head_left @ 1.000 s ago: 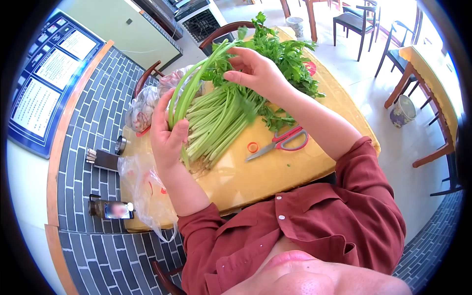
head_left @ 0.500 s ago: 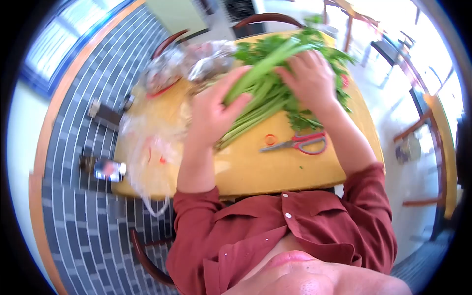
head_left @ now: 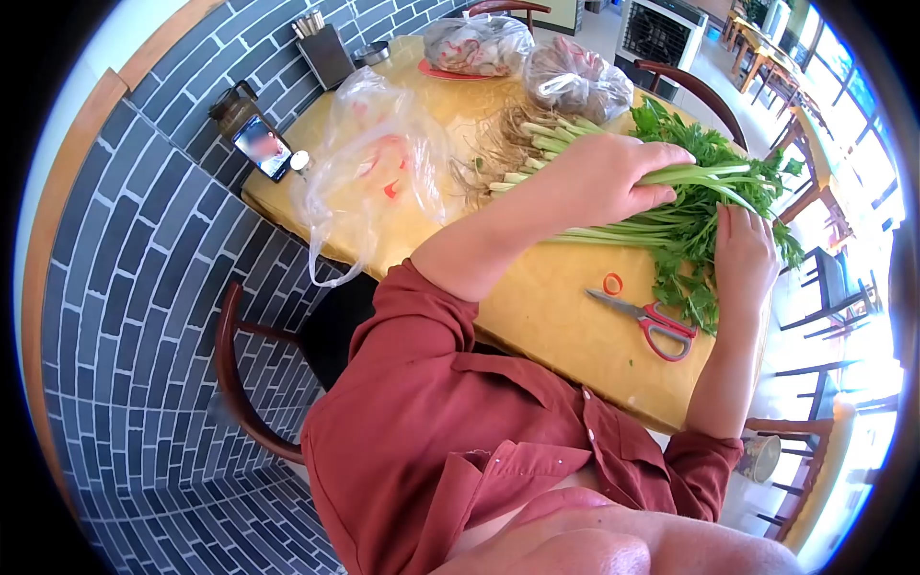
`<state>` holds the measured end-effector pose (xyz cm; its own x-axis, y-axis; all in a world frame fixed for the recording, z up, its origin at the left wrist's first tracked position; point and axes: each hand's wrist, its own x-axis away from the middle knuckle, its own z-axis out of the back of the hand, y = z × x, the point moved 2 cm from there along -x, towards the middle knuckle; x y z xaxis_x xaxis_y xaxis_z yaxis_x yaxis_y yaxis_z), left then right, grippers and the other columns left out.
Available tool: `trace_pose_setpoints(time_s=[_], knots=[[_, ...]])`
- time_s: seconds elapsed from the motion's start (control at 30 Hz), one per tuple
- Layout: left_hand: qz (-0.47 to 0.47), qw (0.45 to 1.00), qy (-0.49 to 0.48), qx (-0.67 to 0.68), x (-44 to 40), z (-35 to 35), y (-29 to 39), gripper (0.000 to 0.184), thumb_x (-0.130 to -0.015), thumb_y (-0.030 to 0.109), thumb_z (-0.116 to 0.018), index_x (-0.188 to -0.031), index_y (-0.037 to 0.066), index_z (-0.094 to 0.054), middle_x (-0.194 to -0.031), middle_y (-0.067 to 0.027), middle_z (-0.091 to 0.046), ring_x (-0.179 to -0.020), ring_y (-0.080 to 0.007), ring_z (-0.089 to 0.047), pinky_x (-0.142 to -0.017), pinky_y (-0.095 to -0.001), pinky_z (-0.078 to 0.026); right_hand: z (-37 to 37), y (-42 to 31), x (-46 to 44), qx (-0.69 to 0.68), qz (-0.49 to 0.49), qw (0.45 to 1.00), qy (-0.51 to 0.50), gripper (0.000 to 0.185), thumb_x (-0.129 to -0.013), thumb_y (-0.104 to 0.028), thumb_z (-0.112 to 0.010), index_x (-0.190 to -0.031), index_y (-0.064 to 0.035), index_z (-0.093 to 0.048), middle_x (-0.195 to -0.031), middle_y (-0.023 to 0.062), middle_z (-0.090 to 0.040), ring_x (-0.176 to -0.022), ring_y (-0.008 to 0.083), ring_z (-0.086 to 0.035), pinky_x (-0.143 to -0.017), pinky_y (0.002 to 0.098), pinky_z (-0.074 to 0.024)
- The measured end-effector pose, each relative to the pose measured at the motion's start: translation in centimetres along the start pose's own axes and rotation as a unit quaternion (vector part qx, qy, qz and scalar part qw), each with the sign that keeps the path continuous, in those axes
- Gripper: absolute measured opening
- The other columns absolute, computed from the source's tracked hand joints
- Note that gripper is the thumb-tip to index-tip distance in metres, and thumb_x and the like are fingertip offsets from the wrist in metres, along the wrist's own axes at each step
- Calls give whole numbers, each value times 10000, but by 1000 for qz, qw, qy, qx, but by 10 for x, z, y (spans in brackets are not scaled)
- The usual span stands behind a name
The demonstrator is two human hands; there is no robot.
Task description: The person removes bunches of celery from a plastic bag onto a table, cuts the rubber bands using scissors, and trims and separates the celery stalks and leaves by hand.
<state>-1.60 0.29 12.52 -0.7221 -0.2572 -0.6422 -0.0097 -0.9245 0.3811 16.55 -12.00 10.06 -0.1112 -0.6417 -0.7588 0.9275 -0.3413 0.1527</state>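
A pile of leafy celery [head_left: 613, 235] lies across the table, pale roots to the left and green leaves to the right. My left hand [head_left: 623, 179] is closed over a celery stalk raised a little above the pile, thumb and forefinger pinching it from both sides. At the leafy end, my right hand [head_left: 747, 254] has its fingers curled over stems and leaves; its fingertips are partly lost among the greens. Red-handled scissors [head_left: 652, 321] lie in front of the pile, their tips near a small orange-red ring [head_left: 612, 284]. Neither hand touches them.
A crumpled clear plastic bag [head_left: 374, 177] spreads over the left of the yellow-topped table [head_left: 537, 311]. Two filled plastic bags [head_left: 477, 46] stand at the back. A phone [head_left: 262, 149] leans near the wall, beside a holder of chopsticks [head_left: 326, 53]. A chair [head_left: 240, 383] is at the left.
The view has turned, so the table sits further right. My left hand has shifted along the celery toward the leaves, and my right hand has come down to the near side of the leafy end.
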Motion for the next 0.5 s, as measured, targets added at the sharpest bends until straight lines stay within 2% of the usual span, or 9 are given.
trace_pose_setpoints(time_s=[0.07,0.13,0.17,0.23,0.3,0.33,0.37,0.5], knots=[[15,1000,-16,-21,-2,0,-2,403,-810,241,-665,-1188,131,-577,-926,-121,-653,-718,-283,-633,-611,-341,-486,6,-1,-1,-12,-19,1000,-17,144,-854,-197,-587,-778,-75,-577,-755,59,-609,-742,235,-610,-640,380,-501],[-15,999,41,-1,-1,-2,-9,393,-809,221,-669,-1181,132,-583,-974,-120,-657,-776,-248,-650,-648,-320,-495,11,-1,-3,-23,-48,998,-30,167,-846,-214,-598,-756,-77,-565,-751,69,-605,-737,250,-606,-630,390,-496],[-37,997,63,20,-4,-5,-11,388,-808,211,-671,-1178,132,-587,-998,-120,-659,-805,-231,-659,-667,-310,-500,8,6,-3,-78,-48,995,-32,178,-850,-228,-589,-766,-73,-567,-752,90,-602,-726,271,-598,-629,401,-486],[53,998,-2,36,-6,3,-6,389,-808,178,-676,-1179,104,-587,-1061,-111,-657,-883,-161,-649,-728,-280,-495,-2,19,-1,-183,-89,977,-64,193,-867,-243,-559,-816,-57,-580,-783,125,-602,-761,310,-591,-666,412,-472],[38,997,38,56,-6,0,-11,391,-803,203,-676,-1169,98,-585,-1023,-103,-661,-742,-197,-646,-668,-291,-490,-5,26,-3,-260,-88,960,-63,191,-883,-218,-521,-896,-40,-591,-860,143,-606,-843,321,-580,-742,401,-468],[17,997,46,56,-8,1,-11,384,-806,183,-675,-1167,88,-586,-1031,-103,-662,-752,-183,-645,-681,-283,-491,-5,27,-3,-269,-91,957,-59,182,-881,-199,-515,-897,-32,-587,-864,138,-607,-845,322,-580,-751,403,-469],[1,997,59,52,-9,1,-10,378,-809,164,-675,-1166,78,-587,-1039,-104,-663,-761,-170,-644,-693,-276,-492,-6,27,-3,-287,-75,955,-25,170,-882,-182,-527,-897,-32,-606,-849,146,-593,-814,325,-573,-721,392,-455],[58,996,20,68,-10,3,-2,351,-820,146,-666,-1154,67,-592,-993,-118,-667,-809,-162,-648,-711,-261,-486,-16,29,0,-254,-19,965,63,89,-824,-129,-580,-853,-49,-605,-813,95,-589,-779,282,-582,-681,366,-485]])
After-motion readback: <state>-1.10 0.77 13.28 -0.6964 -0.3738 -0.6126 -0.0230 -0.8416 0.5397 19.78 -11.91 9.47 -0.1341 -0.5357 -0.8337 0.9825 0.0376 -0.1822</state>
